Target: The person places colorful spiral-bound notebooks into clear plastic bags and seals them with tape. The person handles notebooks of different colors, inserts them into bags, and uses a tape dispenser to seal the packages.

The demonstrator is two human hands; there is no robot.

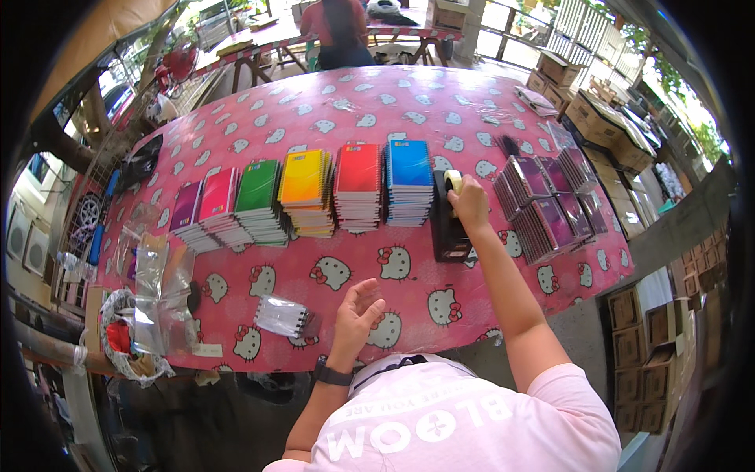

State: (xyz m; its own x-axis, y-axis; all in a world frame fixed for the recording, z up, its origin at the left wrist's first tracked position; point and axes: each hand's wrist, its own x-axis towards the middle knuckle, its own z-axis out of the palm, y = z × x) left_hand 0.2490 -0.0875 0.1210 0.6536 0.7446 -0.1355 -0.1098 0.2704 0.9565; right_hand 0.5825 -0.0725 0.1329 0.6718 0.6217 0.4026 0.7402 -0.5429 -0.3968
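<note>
My right hand reaches forward to a black tape dispenser, its fingers closed at the pale tape roll; the fingertips are partly hidden. My left hand hovers near the table's front edge, loosely curled with the fingers apart and nothing in it. Left of that hand lies a small spiral notebook pack in clear plastic. Spiral notebooks stand in a row of stacks beyond: purple, pink, green, yellow, red and blue.
Wrapped purple notebooks are piled at the right of the pink patterned table. Clear plastic sleeves lie by the left edge, above a wrapped basket. Cardboard boxes stand right. A person is at the far table.
</note>
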